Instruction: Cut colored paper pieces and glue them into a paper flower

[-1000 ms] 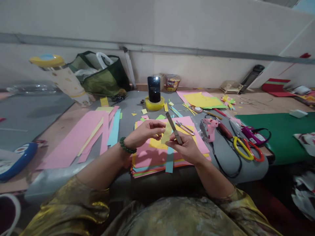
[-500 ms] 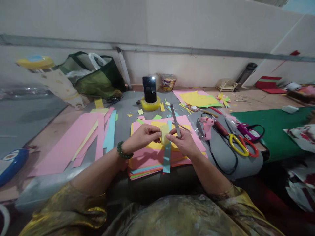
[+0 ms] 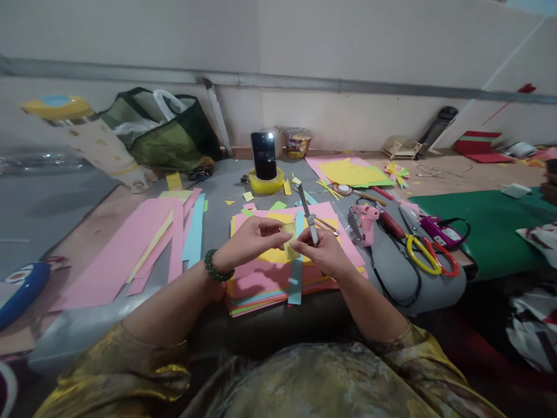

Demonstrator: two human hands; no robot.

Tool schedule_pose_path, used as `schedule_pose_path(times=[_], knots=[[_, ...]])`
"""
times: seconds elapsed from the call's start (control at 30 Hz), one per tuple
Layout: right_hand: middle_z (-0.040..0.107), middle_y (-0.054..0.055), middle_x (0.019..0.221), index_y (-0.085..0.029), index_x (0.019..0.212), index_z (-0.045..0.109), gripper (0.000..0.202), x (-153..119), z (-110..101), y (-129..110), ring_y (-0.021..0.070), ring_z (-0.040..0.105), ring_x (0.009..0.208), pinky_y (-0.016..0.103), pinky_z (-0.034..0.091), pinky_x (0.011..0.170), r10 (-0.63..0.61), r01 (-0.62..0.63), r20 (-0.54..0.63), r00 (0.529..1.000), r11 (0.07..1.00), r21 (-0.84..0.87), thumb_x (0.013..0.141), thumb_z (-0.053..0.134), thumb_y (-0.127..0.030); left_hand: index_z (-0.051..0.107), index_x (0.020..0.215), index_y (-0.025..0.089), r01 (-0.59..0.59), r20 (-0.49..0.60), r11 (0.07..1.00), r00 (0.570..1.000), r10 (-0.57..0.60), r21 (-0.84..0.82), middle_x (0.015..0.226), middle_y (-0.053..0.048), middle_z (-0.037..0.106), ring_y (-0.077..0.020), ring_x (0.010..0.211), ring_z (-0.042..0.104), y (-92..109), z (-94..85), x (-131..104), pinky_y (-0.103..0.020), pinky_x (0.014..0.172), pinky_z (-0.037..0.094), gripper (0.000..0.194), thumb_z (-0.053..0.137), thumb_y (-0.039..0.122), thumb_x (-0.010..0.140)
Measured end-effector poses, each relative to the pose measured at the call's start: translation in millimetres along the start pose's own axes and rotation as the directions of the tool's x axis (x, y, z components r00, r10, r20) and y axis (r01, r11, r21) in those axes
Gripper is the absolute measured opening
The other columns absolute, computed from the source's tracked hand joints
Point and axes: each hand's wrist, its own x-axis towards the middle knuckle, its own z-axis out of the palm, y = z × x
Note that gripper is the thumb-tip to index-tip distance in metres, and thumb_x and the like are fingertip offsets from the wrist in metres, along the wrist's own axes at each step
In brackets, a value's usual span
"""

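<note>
Between both hands is a small pale yellow paper piece (image 3: 290,248). My left hand (image 3: 260,237), with a green bead bracelet at the wrist, pinches its left side. On its right side rest the fingertips of my right hand (image 3: 322,251), which also holds a grey craft knife (image 3: 310,219), blade pointing up and away. Below the hands lies a stack of coloured paper (image 3: 256,284), pink and yellow on top. A light blue strip (image 3: 295,284) runs down over the stack and past its front edge.
Pink sheets and strips (image 3: 130,249) lie at left. A phone (image 3: 264,155) stands in a yellow tape roll (image 3: 266,183) behind the stack. To the right are a pink glue gun (image 3: 366,223), yellow-handled scissors (image 3: 422,255) and a green mat (image 3: 487,226).
The yellow piece has tilted slightly between my fingers, and the knife has shifted a little to the left. The whole view has moved slightly.
</note>
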Motion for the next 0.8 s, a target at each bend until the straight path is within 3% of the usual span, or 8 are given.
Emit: schedule_pose_path(times=[0.2, 0.37, 0.63, 0.8], knots=[[0.039, -0.007, 0.050, -0.020, 0.058, 0.051, 0.028, -2.1, 1.7, 0.0, 0.0077, 0.034, 0.048, 0.024, 0.031, 0.047, -0.014, 0.014, 0.011, 1.000, 1.000, 0.006, 0.065, 0.066, -0.044, 0.068, 0.066, 0.016, -0.037, -0.018, 0.999, 0.999, 0.037, -0.004, 0.062, -0.002, 0.065, -0.0139, 0.060, 0.062, -3.8, 1.2, 2.8, -0.023, 0.059, 0.053, 0.035, 0.073, 0.050, 0.075], [0.039, -0.008, 0.050, -0.020, 0.060, 0.052, 0.026, -2.2, 2.2, 0.5, 0.0072, 0.035, 0.047, 0.024, 0.033, 0.047, -0.035, 0.034, 0.005, 0.999, 0.999, 0.032, 0.066, 0.065, -0.041, 0.067, 0.061, 0.016, 0.005, -0.030, 0.999, 1.000, -0.006, -0.043, 0.056, -0.001, 0.064, -0.0127, 0.057, 0.063, -6.9, -0.4, 3.0, -0.022, 0.058, 0.054, 0.037, 0.076, 0.049, 0.073], [0.056, -0.004, 0.062, -0.021, 0.074, 0.053, 0.026, -2.1, 1.9, 1.0, 0.0109, 0.055, 0.054, 0.026, 0.049, 0.052, -0.045, 0.058, -0.116, 0.992, 0.992, 0.115, 0.064, 0.072, -0.036, 0.068, 0.068, 0.015, 0.087, 0.004, 0.986, 0.996, -0.087, -0.141, 0.060, -0.001, 0.068, -0.0131, 0.058, 0.066, -4.4, 1.9, 1.8, -0.021, 0.058, 0.056, 0.035, 0.082, 0.047, 0.067], [0.058, -0.004, 0.061, -0.021, 0.080, 0.055, 0.027, -3.5, -0.2, 2.0, 0.0123, 0.059, 0.055, 0.025, 0.049, 0.051, -0.045, 0.053, -0.076, 0.996, 0.993, 0.106, 0.064, 0.072, -0.033, 0.066, 0.073, 0.015, 0.110, 0.013, 0.975, 0.994, -0.110, -0.191, 0.067, -0.002, 0.071, -0.0137, 0.060, 0.069, -5.0, 2.5, 2.2, -0.021, 0.056, 0.055, 0.036, 0.086, 0.042, 0.063]])
